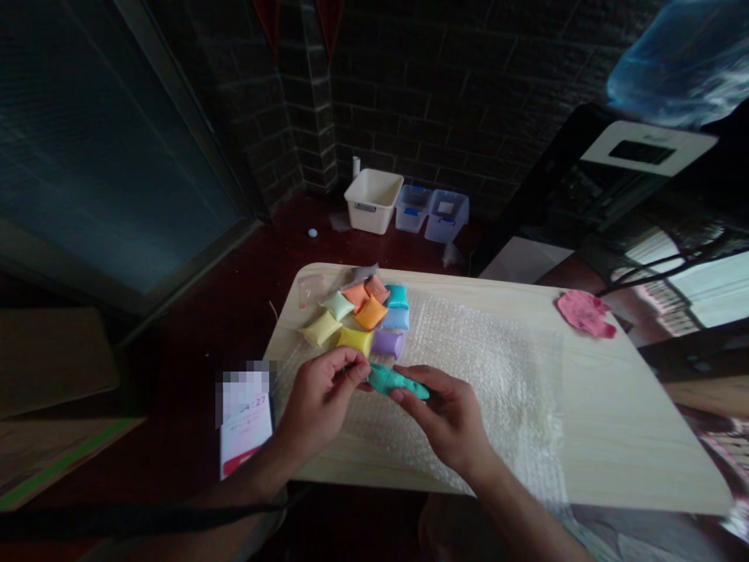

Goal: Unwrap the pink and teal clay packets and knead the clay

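Both my hands grip a stretched lump of teal clay (393,380) just above a sheet of bubble wrap (468,367) on a light wooden table (614,421). My left hand (321,394) pinches its left end with closed fingers. My right hand (448,414) pinches its right end between thumb and fingers. Just beyond my hands lie several small packets of coloured clay (366,316): yellow, orange, green, blue and purple.
A flattened pink clay piece (585,312) lies at the table's far right. A phone (246,425) sits at the table's left edge. On the floor behind stand a white basket (374,199) and two clear bins (433,212). A dark brick wall lies beyond.
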{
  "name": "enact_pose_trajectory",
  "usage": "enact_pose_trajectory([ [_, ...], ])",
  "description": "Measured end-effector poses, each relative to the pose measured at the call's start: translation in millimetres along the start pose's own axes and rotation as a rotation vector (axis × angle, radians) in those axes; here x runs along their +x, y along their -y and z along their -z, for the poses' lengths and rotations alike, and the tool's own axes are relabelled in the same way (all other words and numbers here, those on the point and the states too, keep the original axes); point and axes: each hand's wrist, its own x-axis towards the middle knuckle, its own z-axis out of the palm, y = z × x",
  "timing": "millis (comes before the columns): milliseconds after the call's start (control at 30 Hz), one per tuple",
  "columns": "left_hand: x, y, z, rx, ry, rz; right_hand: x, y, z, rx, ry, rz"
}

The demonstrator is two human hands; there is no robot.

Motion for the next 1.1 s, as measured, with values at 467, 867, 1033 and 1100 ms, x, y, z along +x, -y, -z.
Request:
enact_pose_trajectory([
  [467, 4, 4, -0.6, -0.122, 0.051, 0.022, -4, -1, 0, 0.022, -0.051, 0.104],
  [867, 1, -8, 9.3, 0.087, 0.208, -0.051, 0, -3, 2, 0.183, 0.021, 0.059],
  [1033, 0, -11, 7.9, 0.052, 0.17, -0.011, -1, -2, 2, 0.236, 0.006, 0.054],
  [1100, 0, -12, 7.6, 0.032, 0.162, -0.001, -1, -1, 2, 0.241, -0.004, 0.053],
])
